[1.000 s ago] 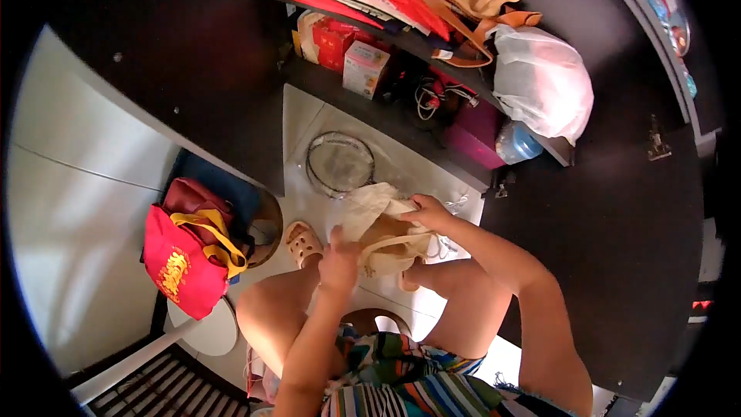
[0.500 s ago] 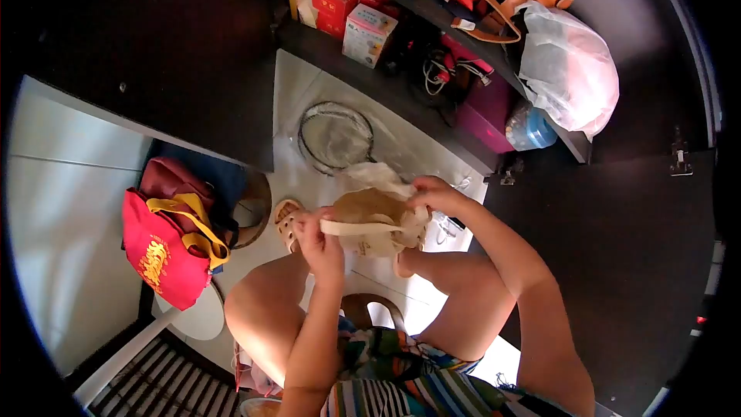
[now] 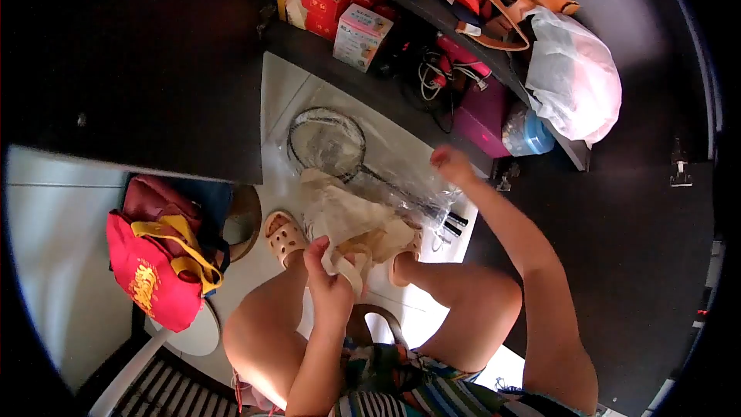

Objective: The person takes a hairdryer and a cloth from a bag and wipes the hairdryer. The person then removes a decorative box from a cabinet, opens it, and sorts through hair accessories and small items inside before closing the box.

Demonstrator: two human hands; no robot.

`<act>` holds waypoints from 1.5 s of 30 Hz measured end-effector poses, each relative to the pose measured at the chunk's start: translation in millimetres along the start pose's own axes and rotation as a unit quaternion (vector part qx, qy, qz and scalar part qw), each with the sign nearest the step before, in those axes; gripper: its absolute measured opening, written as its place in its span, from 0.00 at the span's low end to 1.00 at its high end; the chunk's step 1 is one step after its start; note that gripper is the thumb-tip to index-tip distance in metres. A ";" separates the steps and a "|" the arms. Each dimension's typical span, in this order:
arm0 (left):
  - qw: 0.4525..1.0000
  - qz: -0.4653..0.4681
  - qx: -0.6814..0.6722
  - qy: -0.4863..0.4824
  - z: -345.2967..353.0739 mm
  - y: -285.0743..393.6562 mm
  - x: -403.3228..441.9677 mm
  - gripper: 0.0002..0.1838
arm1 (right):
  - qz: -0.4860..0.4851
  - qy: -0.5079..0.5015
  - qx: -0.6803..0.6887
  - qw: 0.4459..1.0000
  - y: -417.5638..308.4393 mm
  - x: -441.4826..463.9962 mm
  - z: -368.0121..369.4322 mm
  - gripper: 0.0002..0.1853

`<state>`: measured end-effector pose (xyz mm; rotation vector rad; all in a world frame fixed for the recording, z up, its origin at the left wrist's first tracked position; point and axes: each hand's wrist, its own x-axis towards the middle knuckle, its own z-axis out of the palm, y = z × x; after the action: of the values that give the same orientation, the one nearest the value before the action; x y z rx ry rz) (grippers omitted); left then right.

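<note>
A beige cloth bag (image 3: 359,220) hangs crumpled between my knees, over the floor. My left hand (image 3: 330,289) is closed on its strap, thumb pointing up. My right hand (image 3: 454,166) is raised apart from the bag, its fingers curled with nothing visible in them. Beneath it, on the floor, lie badminton rackets (image 3: 328,143) in a clear plastic wrapper (image 3: 421,174); one round head and two black handle ends show. The cloth bag hides a part of the wrapper.
Ahead stands an open dark cabinet (image 3: 432,15) holding a white box (image 3: 363,37), cables (image 3: 436,81), a purple box (image 3: 480,117) and a white plastic bag (image 3: 575,77). Dark doors flank me. A red bag with yellow straps (image 3: 154,270) lies at left. Sandals (image 3: 285,239) are on my feet.
My right hand has let go of the cloth bag and moved up and right. The bag now hangs from my left hand, which has dropped lower. More of the rackets shows.
</note>
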<state>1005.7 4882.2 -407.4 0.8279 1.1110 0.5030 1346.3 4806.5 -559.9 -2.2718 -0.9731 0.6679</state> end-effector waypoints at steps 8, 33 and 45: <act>0.977 0.032 0.208 -0.039 -7.4 -8.6 7.0 0.24 | 0.020 0.228 -0.294 0.928 51.1 201.2 -37.0 0.39; 0.971 0.058 0.229 -0.046 0.3 -4.6 1.9 0.12 | 0.152 0.128 0.229 0.953 -1.7 90.5 -89.0 0.15; 0.995 0.020 -0.028 -0.092 14.5 42.0 -24.7 0.12 | 0.148 -0.009 0.577 0.803 -45.1 -99.0 -141.7 0.17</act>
<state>1011.5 4885.3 -357.0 0.8320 0.9078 0.4793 1354.2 4713.5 -407.5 -1.2763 -0.0569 1.0350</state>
